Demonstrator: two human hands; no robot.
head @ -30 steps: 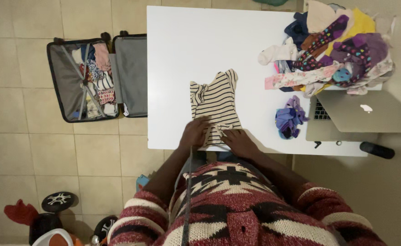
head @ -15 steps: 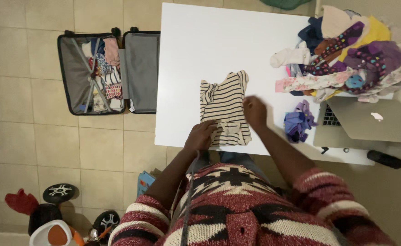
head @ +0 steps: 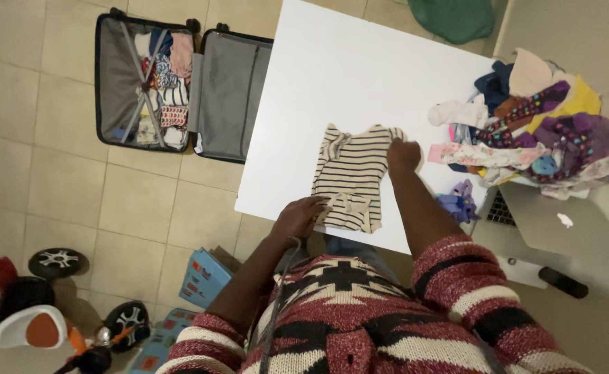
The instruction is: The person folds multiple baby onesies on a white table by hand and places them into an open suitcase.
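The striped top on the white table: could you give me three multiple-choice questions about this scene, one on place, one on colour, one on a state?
1. Where is the right hand?
A. at the striped top's far corner
B. on the laptop
C. in the suitcase

2. What colours is the top?
A. red and green
B. cream with dark stripes
C. plain purple

3. How is the suitcase on the floor?
A. zipped shut
B. standing upright
C. lying open, clothes inside

Answers: 1 A, its fingers meet that corner; 2 B, the stripes show clearly; 3 C, both halves lie flat.

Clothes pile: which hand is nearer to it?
Right. The right hand grips the striped shirt's far corner, just beside the clothes pile; the left hand rests on the shirt's near edge.
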